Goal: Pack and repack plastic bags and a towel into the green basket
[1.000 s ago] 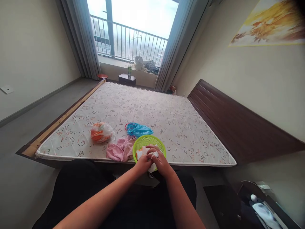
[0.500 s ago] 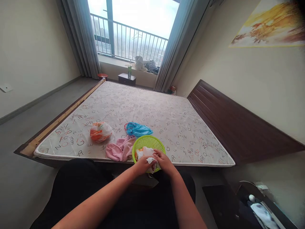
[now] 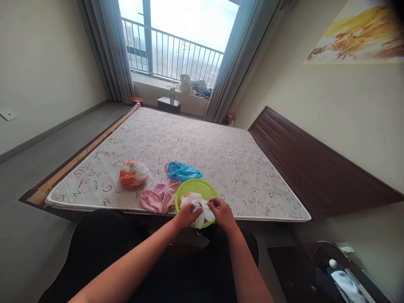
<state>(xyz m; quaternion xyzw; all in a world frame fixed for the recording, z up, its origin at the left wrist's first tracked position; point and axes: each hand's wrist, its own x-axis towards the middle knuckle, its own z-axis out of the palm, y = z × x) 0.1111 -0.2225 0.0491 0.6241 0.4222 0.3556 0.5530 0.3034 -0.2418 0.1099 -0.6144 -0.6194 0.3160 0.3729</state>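
Note:
My left hand (image 3: 187, 215) and my right hand (image 3: 222, 214) are over the near side of a round lime-green plastic basket (image 3: 196, 187). Between them is a crumpled white plastic bag (image 3: 199, 209), pinched by the fingers of both hands. Something orange shows in the basket just behind my left hand. To the left of the basket lies a pink towel (image 3: 159, 198). A blue plastic bag (image 3: 183, 171) lies just beyond it, and a white-and-orange plastic bag (image 3: 133, 174) sits further left.
Everything lies near the front edge of a bare letter-printed mattress (image 3: 189, 143) on a wooden bed frame. A dark headboard (image 3: 303, 160) stands at the right. My black-clad knees (image 3: 104, 235) are below the edge. A dark table (image 3: 303, 269) stands at lower right.
My hands have drawn apart sideways, and the white bag now spreads out between them. The basket and other items stay in place.

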